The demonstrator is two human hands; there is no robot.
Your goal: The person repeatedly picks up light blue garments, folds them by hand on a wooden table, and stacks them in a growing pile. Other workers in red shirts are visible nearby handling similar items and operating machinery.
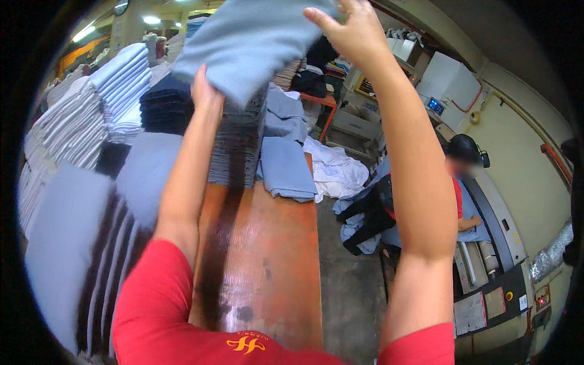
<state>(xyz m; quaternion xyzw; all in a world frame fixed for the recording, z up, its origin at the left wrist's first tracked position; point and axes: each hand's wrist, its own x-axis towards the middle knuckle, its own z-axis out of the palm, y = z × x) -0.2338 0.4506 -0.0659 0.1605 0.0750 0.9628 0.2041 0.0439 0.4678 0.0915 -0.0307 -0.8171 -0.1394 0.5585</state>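
Observation:
A folded light-blue cloth (243, 42) is raised in front of me at the top of the head view, slightly blurred, its lower corner hanging down. My left hand (207, 94) grips its lower left edge, thumb in front and fingers hidden behind. At its upper right edge is my right hand (353, 30), thumb stretched over the cloth and fingers partly cut off by the frame. Below the cloth rises a tall stack of dark grey folded cloths (234, 146). Beside that stack lies a folded blue cloth (286, 173) on the orange-brown table (267, 261).
High stacks of white folded cloths (67, 121) and blue-grey ones (67, 243) crowd the left. A white cloth heap (337, 167) lies past the table's right edge. At right, a co-worker (465, 161) bends by a long machine (496, 213) with cloth on it.

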